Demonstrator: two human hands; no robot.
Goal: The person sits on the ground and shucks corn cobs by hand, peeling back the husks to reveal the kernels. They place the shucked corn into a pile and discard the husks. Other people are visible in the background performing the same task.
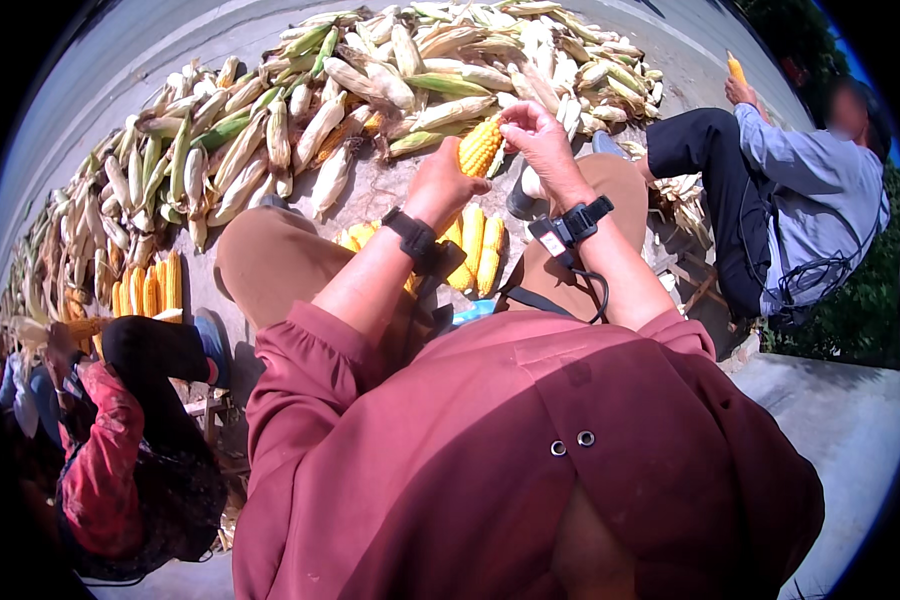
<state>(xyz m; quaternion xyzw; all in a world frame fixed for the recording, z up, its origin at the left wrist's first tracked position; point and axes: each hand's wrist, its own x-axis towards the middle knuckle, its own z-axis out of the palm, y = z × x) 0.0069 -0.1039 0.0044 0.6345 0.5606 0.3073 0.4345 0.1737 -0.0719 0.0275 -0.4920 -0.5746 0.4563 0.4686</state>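
My left hand (448,178) is closed around a bare yellow corn cob (480,148), held upright at a slant above the ground between my knees. With thumb and fingertips, my right hand (534,139) pinches at the cob's upper end; whether it grips the kernels or a bit of husk cannot be told. A strip of pale green husk hangs beside the cob. Below my wrists, several husked yellow cobs (489,259) lie side by side between my legs, partly covered by my left forearm and wrist strap.
A long heap of unhusked corn ears (450,112) curves across the concrete ahead and to the left. At left, a person in a red patterned sleeve (105,450) sits near stacked cobs (150,289). A seated co-worker (802,172) at right raises a cob (736,67). Loose husks (679,202) lie between us.
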